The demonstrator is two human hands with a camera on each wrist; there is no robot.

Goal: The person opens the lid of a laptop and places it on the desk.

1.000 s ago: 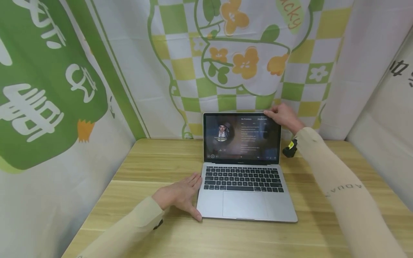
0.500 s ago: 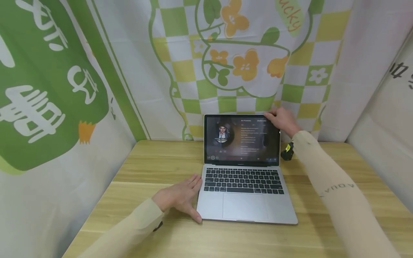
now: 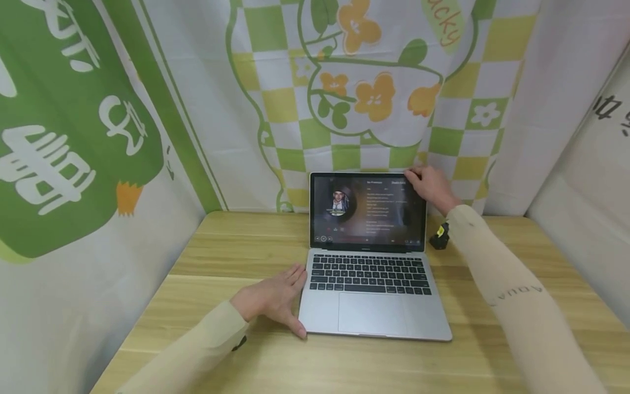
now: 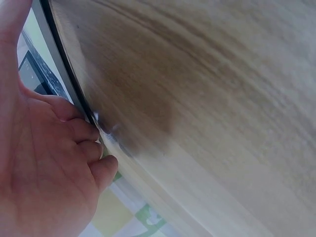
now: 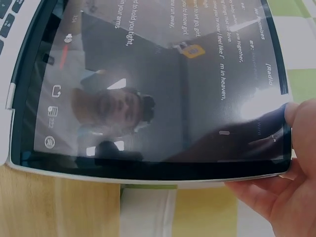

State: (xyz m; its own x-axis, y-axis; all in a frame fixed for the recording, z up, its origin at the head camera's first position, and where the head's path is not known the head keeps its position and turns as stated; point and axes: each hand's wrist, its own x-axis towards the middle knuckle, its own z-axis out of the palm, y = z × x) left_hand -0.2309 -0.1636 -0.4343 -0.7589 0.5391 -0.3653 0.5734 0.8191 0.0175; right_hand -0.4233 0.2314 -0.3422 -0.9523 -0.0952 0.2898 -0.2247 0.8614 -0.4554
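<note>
A silver laptop (image 3: 371, 313) stands unfolded on the table, its lit screen (image 3: 379, 213) raised behind the black keyboard (image 3: 371, 273). Along the left side of its base lies my left hand (image 3: 276, 298), thumb by the front corner and fingertips against the edge farther back. In the left wrist view that palm (image 4: 47, 158) faces the camera, with the fingertips at the laptop's rim. My right hand (image 3: 433, 186) pinches the screen's upper right corner. The right wrist view has its thumb (image 5: 291, 114) on the front bezel and fingers (image 5: 254, 195) behind the lid.
The wooden table (image 3: 226, 241) carries the laptop near its back edge. Behind hangs a checked, flowered curtain (image 3: 295, 104); a green printed cloth (image 3: 74, 164) covers the left side. A black wrist device (image 3: 439, 236) hangs by the right cuff.
My right hand has dipped slightly while keeping hold of the screen corner. The colours of the picture on the screen have shifted. My left hand stays in place.
</note>
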